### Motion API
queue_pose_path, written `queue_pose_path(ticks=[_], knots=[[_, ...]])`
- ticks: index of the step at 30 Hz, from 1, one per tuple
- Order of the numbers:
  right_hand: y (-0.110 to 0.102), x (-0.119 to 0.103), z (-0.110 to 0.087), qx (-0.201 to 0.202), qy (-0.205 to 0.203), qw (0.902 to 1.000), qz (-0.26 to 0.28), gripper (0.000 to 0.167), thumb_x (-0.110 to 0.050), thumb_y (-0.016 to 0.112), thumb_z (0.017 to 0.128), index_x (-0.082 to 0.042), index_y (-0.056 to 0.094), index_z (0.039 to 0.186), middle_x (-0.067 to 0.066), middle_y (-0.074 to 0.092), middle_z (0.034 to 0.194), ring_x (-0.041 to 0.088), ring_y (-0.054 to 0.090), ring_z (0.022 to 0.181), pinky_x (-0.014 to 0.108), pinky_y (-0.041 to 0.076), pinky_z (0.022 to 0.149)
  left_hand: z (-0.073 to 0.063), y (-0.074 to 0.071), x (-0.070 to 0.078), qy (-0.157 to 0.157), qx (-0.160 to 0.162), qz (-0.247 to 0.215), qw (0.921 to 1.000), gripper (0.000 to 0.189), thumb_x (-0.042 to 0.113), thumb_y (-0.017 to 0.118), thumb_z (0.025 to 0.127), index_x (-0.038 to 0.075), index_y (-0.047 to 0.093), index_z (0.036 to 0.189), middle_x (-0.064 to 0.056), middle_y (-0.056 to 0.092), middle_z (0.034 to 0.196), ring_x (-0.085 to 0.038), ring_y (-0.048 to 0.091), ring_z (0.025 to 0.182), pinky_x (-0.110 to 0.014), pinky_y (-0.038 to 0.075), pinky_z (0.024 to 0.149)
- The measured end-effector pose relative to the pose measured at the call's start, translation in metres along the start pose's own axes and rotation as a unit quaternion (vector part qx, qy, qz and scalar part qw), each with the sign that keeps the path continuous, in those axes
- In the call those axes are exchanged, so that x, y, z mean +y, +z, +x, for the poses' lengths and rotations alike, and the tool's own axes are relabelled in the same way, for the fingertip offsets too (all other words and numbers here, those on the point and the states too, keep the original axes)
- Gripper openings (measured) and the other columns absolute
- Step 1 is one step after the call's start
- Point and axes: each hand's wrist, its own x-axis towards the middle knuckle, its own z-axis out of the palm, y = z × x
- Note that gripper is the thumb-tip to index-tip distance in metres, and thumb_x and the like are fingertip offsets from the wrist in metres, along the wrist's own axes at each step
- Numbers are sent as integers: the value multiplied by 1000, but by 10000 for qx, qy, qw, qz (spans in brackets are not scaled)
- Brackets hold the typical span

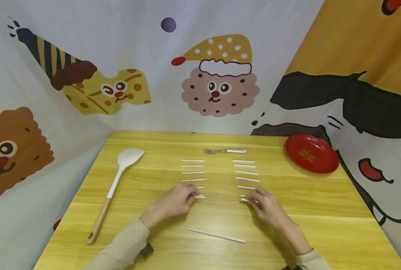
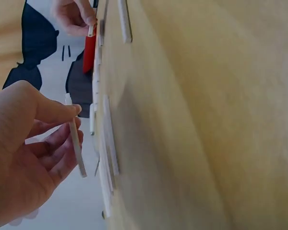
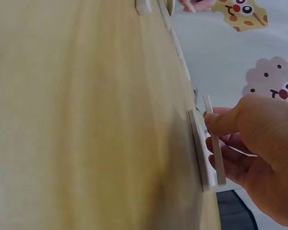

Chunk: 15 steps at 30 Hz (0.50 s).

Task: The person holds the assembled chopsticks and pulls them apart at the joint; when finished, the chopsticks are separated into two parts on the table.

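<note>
My left hand (image 1: 177,200) pinches a short white stick (image 2: 77,143) between thumb and fingers, close over the front end of the left column of white sticks (image 1: 193,173). On the other side, my right hand (image 1: 269,210) holds a similar short stick (image 3: 217,153) by thumb and fingertips. That one is at the front of the right column of sticks (image 1: 246,173), just above a stick lying on the table (image 3: 199,151). Both columns run away from me, their sticks lying crosswise and roughly parallel. A longer white stick (image 1: 216,235) lies slightly slanted between my forearms.
Behind the columns lies a fork (image 1: 235,151) with a pale patterned handle. A red plate (image 1: 322,157) sits at the back right corner of the wooden table (image 1: 328,232). Along the left side lies a spatula (image 1: 127,157) with a white head and wooden handle. A printed curtain (image 1: 146,41) hangs behind.
</note>
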Motion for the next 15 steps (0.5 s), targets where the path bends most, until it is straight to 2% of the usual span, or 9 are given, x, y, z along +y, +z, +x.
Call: queue_pose_path(ticks=[4,8,15], knots=[[2,0,-5,-83,-24,9999,60,26,10,79,77,-10,75,93,3,68,89,6,59,75,15,50,64,1,8,-1,55,-298,13,9995,10,2,68,93,7,72,100,2,64,90,-4,55,78,-16,51,69],[4,-1,-8,-210,104,9997,94,27,11,79,77,-10,76,94,1,67,89,4,57,74,13,49,62,1,14,0,17,-625,-27,9980,11,1,69,92,9,72,99,2,64,90,-3,55,78,-16,51,69],[3,-1,-11,-364,308,9988,65,25,8,79,80,-11,76,95,-1,67,90,2,55,74,13,48,62,1,18,1,81,-735,-90,9972,10,0,68,93,7,71,100,-1,64,92,-4,54,79,-16,50,69]])
